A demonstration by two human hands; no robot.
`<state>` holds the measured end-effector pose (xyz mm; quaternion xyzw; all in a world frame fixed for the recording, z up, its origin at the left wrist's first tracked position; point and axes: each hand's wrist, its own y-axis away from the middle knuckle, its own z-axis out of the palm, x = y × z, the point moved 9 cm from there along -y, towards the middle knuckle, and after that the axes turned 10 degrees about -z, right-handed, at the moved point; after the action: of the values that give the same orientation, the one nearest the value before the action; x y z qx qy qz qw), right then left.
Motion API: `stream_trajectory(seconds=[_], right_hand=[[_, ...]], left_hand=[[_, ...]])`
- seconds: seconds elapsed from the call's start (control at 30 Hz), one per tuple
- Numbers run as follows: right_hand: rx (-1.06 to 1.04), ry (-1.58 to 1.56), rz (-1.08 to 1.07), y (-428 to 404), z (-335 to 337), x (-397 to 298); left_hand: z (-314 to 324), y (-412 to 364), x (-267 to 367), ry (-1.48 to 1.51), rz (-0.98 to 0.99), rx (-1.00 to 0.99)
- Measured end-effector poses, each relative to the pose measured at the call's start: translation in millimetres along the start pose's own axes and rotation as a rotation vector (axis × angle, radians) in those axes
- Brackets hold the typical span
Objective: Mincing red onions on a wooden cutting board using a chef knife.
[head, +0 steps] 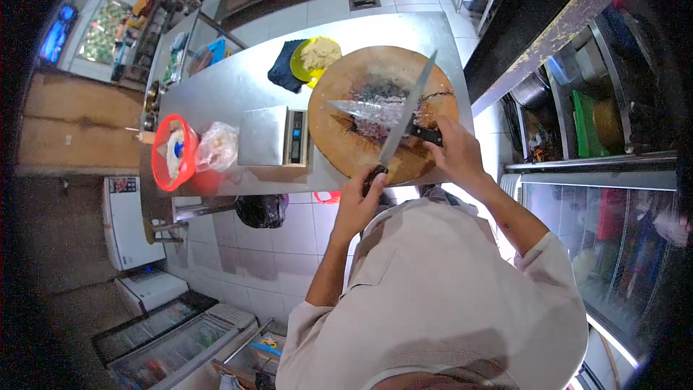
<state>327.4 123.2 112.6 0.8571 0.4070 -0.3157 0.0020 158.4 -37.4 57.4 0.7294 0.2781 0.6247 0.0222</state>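
Note:
My left hand (364, 195) grips the dark handle of a long-bladed knife (410, 105), whose blade slants up and right across a round wooden chopping board (335, 143). My right hand (457, 151) is closed on the black handle of a second knife (354, 109); its blade points left, low over the board. The two blades cross, the left one above; whether they touch I cannot tell. Finely chopped, dark reddish food (373, 129) lies on the middle of the board under the blades. A crack runs in from the board's right edge.
On the steel table (216, 86) left of the board are a digital scale (265, 135), a clear plastic bag (217, 146) and a red basket (189, 165) with white contents. Behind the scale, a yellow-green bowl (299, 62) of pale crumbly food overlaps a dark cloth (281, 67). Shelving stands at right.

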Motion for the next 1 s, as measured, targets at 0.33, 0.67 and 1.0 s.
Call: stream_trajectory(seconds=[0.33,0.67,1.0], right_hand=[[-0.08,-0.021,0.017,-3.4,12.8,-0.1],[0.091,-0.006,0.009,6.4,3.4,6.3],[0.023,-0.05,0.116,25.3,-36.1,4.2]], left_hand=[[12.4,-1.9,-8.0,-0.051,0.068,-0.057],[22.6,-11.1,-12.9,-0.025,-0.034,-0.093],[7.2,-29.1,-20.7,0.091,-0.141,-0.076]])
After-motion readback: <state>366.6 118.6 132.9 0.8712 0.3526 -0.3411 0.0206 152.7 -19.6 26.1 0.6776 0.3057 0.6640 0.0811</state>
